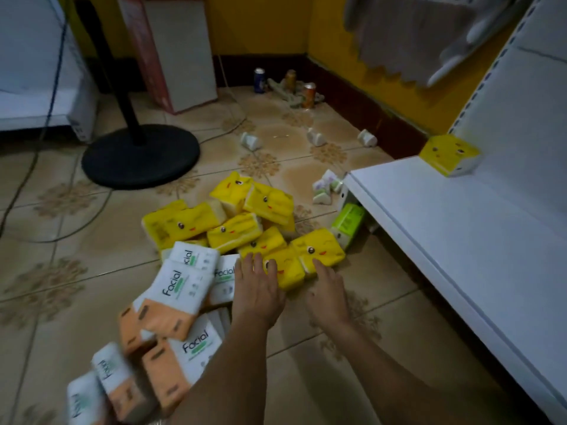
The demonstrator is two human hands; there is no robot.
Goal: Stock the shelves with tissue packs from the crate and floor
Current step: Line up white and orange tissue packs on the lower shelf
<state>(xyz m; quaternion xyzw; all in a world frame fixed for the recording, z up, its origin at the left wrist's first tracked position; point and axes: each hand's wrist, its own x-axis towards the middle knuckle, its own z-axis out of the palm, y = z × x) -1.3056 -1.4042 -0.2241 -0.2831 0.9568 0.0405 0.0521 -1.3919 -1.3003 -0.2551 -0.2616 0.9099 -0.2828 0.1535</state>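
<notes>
tiled floor (pixel 92 280) | heaped yellow cartoon-face tissue packs (pixel 233 233) | left hand (pixel 257 291), right hand (pixel 329 291): straight fingers touching them

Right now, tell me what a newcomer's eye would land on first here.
First, the heap of yellow packs on the floor mid-frame, with the left hand and right hand at its near edge. To the left of them lie tumbled white-and-orange packs. A lone pack, also yellow, sits at the far end of the white shelf on the right.

Small shop: white retail shelving (pixel 460 240), tissue packs (pixel 233 231).
</notes>
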